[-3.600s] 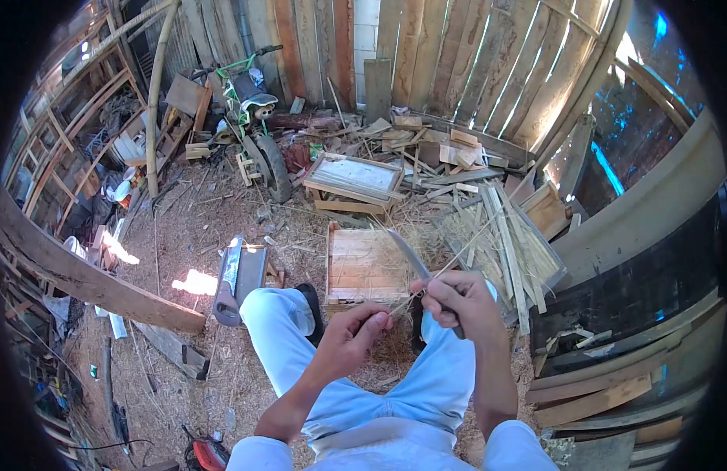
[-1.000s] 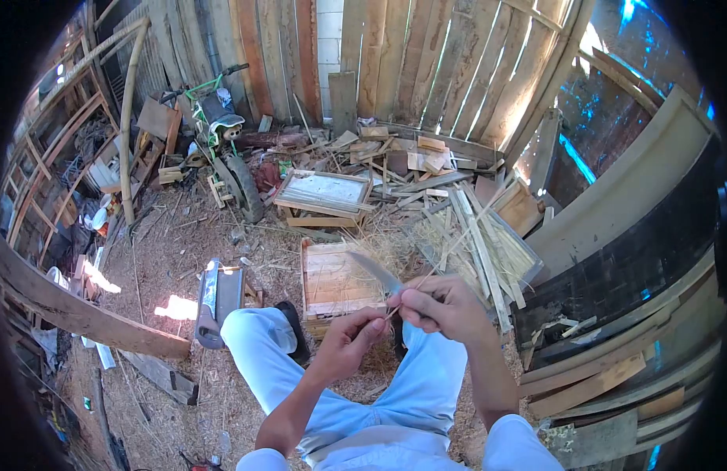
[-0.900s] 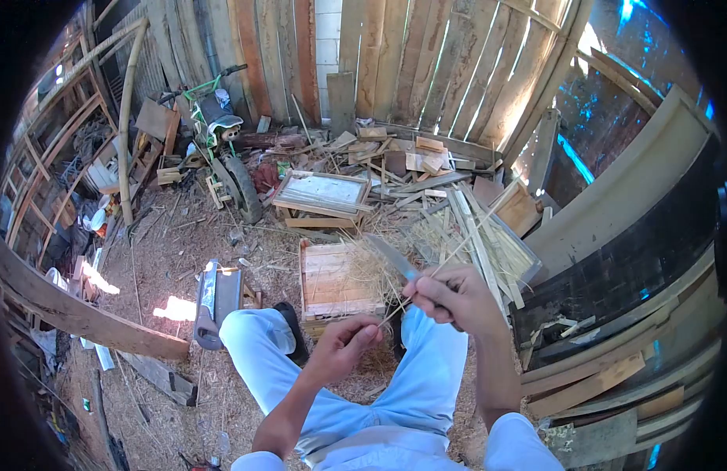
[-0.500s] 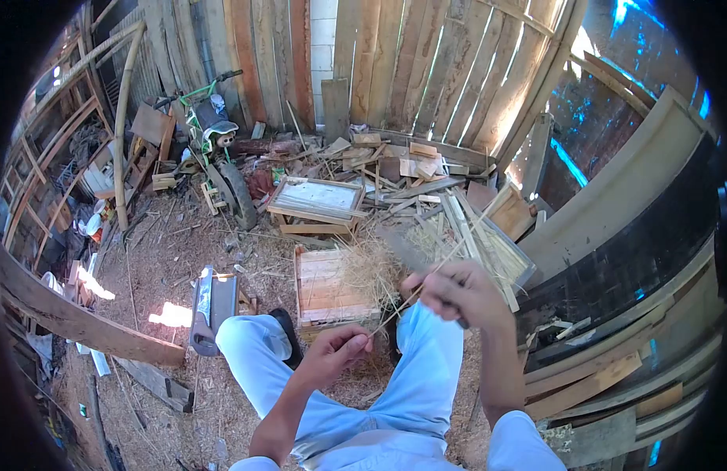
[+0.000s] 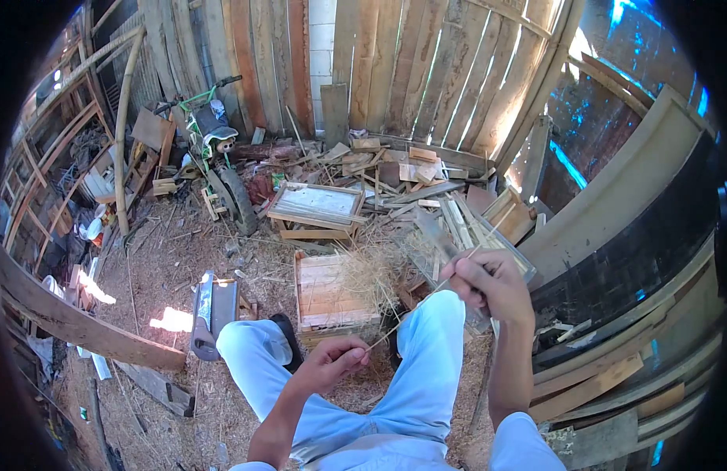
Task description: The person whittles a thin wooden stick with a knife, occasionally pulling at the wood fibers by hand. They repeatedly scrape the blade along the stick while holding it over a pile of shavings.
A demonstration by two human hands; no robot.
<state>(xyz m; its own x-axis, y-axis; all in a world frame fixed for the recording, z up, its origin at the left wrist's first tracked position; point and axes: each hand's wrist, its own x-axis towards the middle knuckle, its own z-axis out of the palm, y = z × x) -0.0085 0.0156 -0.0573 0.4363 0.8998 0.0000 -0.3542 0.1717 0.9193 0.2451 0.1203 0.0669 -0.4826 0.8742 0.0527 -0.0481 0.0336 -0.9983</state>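
Note:
My left hand (image 5: pixel 337 365) is closed in a pinch on the lower end of a thin pale stick (image 5: pixel 413 311), between my knees. The stick slants up to the right across my thigh to my right hand (image 5: pixel 497 289). That hand is wrapped round a knife, its handle mostly hidden by my fingers. The grey knife blade (image 5: pixel 435 235), smeared by motion, points up and to the left. The stick passes beside the blade at my right fingers, its tip showing above them. Beyond my knees, a heap of fine shavings (image 5: pixel 371 276) covers part of a shallow wooden box (image 5: pixel 329 286).
A small green bike (image 5: pixel 216 140) leans among scrap at the back left. Framed panels (image 5: pixel 316 201) and wood offcuts (image 5: pixel 418 169) lie ahead. By my left knee is a low stand (image 5: pixel 216 310). Stacked boards (image 5: pixel 591 385) lie to my right.
My right hand, with the knife, has moved right and slightly down along the stick, farther from my left hand. My left hand has barely moved and keeps its pinch.

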